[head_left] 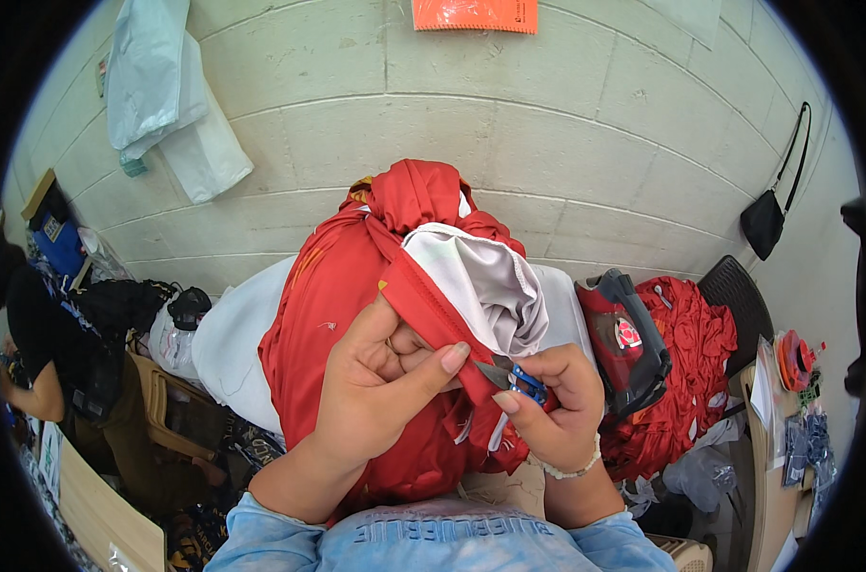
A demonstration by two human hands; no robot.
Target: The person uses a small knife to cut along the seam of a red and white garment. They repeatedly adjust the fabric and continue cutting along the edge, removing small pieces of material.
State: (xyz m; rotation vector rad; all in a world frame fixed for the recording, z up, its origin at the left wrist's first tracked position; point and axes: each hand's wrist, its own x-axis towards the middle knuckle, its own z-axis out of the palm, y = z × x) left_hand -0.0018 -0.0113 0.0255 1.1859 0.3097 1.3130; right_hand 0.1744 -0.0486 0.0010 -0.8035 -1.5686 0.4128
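A large heap of red fabric (333, 286) lies in front of me, with a white inner side (466, 276) turned outward near its middle. My left hand (380, 367) pinches the red stitched hem (423, 300) between thumb and fingers. In my right hand (557, 400) are small blue-handled thread snips (526, 383), their metal blades pointing left at the hem, close to my left thumb tip. Whether the blades touch the cloth I cannot tell. Loose threads hang from the fabric below the snips.
Right of the heap stands an iron (623, 343), beside more red fabric (690, 353) on a dark chair. A white padded surface (237, 343) lies under the heap. At the left a person (47, 353) in dark clothes sits near a wooden chair (166, 405). A block wall rises behind.
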